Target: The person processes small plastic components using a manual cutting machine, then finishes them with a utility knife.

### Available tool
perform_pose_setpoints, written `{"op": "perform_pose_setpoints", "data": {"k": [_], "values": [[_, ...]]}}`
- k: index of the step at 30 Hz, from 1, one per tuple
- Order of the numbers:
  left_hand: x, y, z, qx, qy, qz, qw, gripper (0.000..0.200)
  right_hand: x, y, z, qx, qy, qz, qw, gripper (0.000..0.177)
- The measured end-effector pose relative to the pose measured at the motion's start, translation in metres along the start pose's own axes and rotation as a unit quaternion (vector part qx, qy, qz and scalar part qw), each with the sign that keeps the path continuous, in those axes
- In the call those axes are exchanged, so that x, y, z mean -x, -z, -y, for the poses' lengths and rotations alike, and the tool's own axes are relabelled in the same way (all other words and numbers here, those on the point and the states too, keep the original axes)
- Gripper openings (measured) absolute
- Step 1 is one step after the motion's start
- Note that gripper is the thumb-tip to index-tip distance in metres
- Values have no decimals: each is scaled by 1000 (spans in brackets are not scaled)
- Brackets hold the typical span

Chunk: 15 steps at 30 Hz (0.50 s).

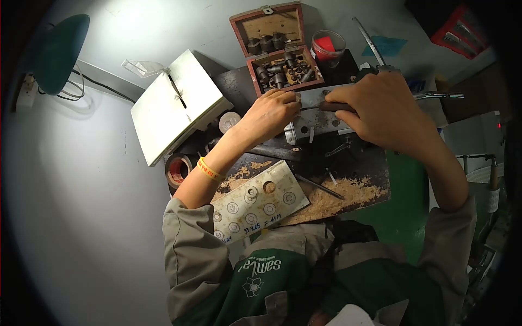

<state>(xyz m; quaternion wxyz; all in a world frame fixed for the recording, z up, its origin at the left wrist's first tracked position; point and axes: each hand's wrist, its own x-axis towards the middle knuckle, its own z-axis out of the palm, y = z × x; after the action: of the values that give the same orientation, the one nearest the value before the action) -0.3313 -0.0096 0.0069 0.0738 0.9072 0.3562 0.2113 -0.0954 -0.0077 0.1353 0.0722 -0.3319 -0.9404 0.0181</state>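
At the back of the bench, my left hand (pixel 273 113) is closed at the left end of a grey metal fixture (pixel 321 124) with round holes. Whatever its fingertips pinch is too small to make out. From the right, my right hand (pixel 378 106) reaches over the same fixture, thumb and fingers closed around a dark brown handle (pixel 333 106). The far end of that handle's tool is hard to distinguish. Below my left hand lies a dark metal bar (pixel 274 151). A pale board (pixel 283 190) with ring-shaped parts and drawn circles sits nearer my body.
An open wooden box (pixel 252 81) of dark metal fittings stands behind, beside a clear tub (pixel 328 48). On the left are a white slotted box (pixel 174 108), a tape roll (pixel 179 170) and a green lamp (pixel 62 54). Shavings (pixel 353 190) and a thin rod (pixel 319 186) lie in front.
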Motion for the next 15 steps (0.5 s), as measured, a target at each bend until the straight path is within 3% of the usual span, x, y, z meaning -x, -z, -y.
{"op": "perform_pose_setpoints", "data": {"k": [6,11,15], "values": [[3,-8,1,-10,-16,-17,1000,8,4,6,1,-6,5,-21,1000,12],[2,-9,3,-4,-3,-23,1000,9,1,0,4,-5,-4,31,999,11],[1,-9,4,1,7,-7,1000,10,-2,-6,7,14,35,-16,999,8]]}}
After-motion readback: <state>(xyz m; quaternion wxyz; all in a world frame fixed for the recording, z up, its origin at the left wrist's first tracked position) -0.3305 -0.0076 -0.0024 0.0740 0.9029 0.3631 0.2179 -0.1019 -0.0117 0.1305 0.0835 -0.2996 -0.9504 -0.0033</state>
